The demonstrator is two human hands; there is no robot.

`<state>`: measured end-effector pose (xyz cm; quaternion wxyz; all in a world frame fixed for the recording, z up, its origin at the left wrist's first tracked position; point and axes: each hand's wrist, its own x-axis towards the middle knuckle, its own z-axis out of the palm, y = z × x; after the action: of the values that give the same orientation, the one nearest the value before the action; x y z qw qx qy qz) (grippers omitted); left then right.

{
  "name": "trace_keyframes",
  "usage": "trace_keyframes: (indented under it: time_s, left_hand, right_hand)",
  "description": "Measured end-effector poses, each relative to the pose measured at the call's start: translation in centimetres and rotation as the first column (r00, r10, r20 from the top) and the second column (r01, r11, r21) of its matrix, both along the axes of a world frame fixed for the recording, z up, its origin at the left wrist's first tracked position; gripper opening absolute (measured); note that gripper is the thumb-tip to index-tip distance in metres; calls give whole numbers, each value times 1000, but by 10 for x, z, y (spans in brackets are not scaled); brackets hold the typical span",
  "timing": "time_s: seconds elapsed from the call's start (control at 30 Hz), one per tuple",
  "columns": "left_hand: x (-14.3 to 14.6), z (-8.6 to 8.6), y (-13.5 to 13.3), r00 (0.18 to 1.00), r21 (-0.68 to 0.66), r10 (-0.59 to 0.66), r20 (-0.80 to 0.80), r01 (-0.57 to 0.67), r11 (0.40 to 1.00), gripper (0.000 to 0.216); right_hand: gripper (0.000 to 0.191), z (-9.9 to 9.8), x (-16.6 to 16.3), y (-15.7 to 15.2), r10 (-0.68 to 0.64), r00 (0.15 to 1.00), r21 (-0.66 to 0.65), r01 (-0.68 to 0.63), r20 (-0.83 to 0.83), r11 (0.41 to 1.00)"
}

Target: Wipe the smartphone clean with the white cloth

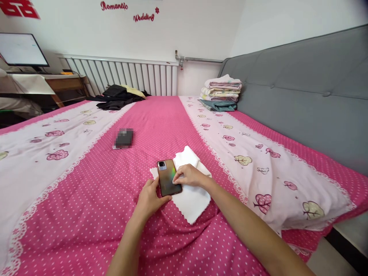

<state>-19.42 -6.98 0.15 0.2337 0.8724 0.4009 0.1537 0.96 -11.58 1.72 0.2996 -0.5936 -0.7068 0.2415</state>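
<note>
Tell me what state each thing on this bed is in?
Phone: face down on the white cloth, both hands touching it.
White cloth: spread flat under the phone.
Left hand: at the phone's near edge.
Right hand: fingertips on the phone's side.
Folded linens: stacked.
Dark clothes: in a loose heap.
</note>
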Motion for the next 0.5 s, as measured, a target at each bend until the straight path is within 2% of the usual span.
trace_keyframes:
  time_s: [0.3,0.5]
  left_hand:
    - [0,0,1,1000,7,-7,-1,7,1000,77]
    - [-1,0,1,1000,10,-14,-14,15,1000,74]
  right_hand:
    - [10,-13,0,5,-122,992,110,120,12,987]
    - [9,-15,0,5,-137,990,97,138,-18,986]
